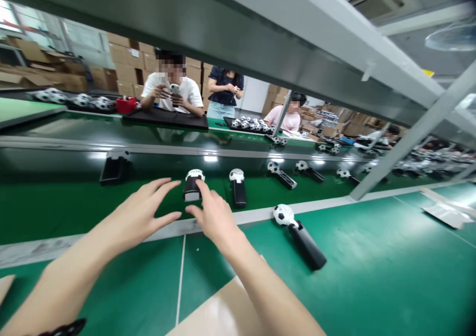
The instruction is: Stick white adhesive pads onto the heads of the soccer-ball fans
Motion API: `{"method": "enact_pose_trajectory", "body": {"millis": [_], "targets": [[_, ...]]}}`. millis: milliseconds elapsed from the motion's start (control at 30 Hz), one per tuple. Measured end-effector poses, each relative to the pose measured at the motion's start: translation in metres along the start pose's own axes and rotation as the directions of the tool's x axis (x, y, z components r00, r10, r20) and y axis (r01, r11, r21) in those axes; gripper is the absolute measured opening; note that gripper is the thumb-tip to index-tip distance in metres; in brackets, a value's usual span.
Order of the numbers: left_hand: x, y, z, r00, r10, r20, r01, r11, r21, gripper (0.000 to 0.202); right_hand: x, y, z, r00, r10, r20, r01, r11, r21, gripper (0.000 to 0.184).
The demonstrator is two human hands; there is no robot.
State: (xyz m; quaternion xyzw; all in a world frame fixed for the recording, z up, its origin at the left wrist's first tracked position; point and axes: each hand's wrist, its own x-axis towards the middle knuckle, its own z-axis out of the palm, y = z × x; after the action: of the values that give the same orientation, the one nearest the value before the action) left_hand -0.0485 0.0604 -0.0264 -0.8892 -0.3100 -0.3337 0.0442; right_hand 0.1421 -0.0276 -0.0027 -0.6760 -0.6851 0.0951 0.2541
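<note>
- Left hand (147,212): fingers spread, free, left of the soccer-ball-topped device (193,184).
- Right hand (217,213): fingers parted, index fingertip at the device's right edge; contact cannot be told.
- Device: on the green belt (37,202), between the hands.
- Second device (239,189): on belt, further right.
- Third device (305,241): on desk (375,256), lying aslant.

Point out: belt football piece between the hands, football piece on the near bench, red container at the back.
Belt football piece (192,186): head view, on its black body.
Near-bench football piece (304,239): head view, on its black handle.
Red container (125,106): head view, on its side.
</note>
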Motion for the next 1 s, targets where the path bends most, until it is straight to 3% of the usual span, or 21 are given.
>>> {"method": "enact_pose_trajectory", "body": {"millis": [67,167,267,333,433,533,600,667,700,767,867,933,1000], "targets": [[-0.004,-0.009,0.011,0.997,0.063,-0.043,-0.062,0.998,0.032,0.057,0.01,0.025,0.004,0.998,0.052,0.035,-0.05,0.997,-0.065,0.045],[-0.004,-0.005,0.018,0.99,0.116,-0.085,-0.119,0.992,-0.03,0.048,0.016,0.067,-0.005,0.985,0.171,-0.012,-0.171,0.978,-0.116,0.043],[0.001,0.012,0.019,0.996,0.051,0.07,-0.042,0.991,-0.124,0.043,0.022,0.099,-0.018,0.95,0.309,-0.049,-0.312,0.949,-0.047,0.043],[0.004,0.025,0.022,0.982,0.03,0.186,0.0,0.987,-0.16,0.045,0.026,0.106,-0.023,0.934,0.355,-0.027,-0.353,0.933,0.07,0.037],[0.007,0.047,0.028,0.984,0.042,0.174,-0.019,0.991,-0.136,0.049,0.019,0.087,-0.027,0.939,0.34,0.06,-0.341,0.892,0.298,0.032],[0.01,0.066,0.026,0.995,0.091,-0.043,-0.094,0.993,-0.076,0.053,-0.014,0.05,-0.039,0.957,0.226,0.183,-0.288,0.822,0.491,0.035],[0.013,0.072,0.018,0.975,0.149,-0.167,-0.161,0.985,-0.065,0.041,-0.044,0.03,-0.052,0.969,0.139,0.206,-0.234,0.79,0.566,0.044],[0.016,0.073,0.007,0.946,0.203,-0.251,-0.237,0.965,-0.111,0.021,-0.076,0.02,-0.062,0.983,0.129,0.13,-0.181,0.79,0.586,0.04],[0.017,0.072,0.002,0.945,0.144,-0.295,-0.196,0.968,-0.157,0.018,-0.092,0.018,-0.063,0.986,0.138,0.098,-0.169,0.803,0.571,0.035],[0.02,0.07,-0.005,0.934,-0.09,-0.345,-0.031,0.943,-0.331,0.037,-0.126,0.015,-0.052,0.985,0.136,0.105,-0.17,0.85,0.498,0.025],[0.024,0.064,-0.007,0.878,-0.415,-0.241,0.155,0.72,-0.676,0.062,-0.179,0.012,-0.016,0.969,0.083,0.233,-0.16,0.928,0.335,0.008],[0.028,0.058,-0.006,0.866,-0.483,-0.128,0.187,0.551,-0.813,0.077,-0.209,0.01,0.008,0.968,0.11,0.225,-0.16,0.963,0.216,0.012],[0.032,0.05,-0.005,0.867,-0.496,-0.048,0.211,0.452,-0.867,0.086,-0.229,0.008,0.024,0.977,0.129,0.171,-0.15,0.982,0.116,0.026]]}}
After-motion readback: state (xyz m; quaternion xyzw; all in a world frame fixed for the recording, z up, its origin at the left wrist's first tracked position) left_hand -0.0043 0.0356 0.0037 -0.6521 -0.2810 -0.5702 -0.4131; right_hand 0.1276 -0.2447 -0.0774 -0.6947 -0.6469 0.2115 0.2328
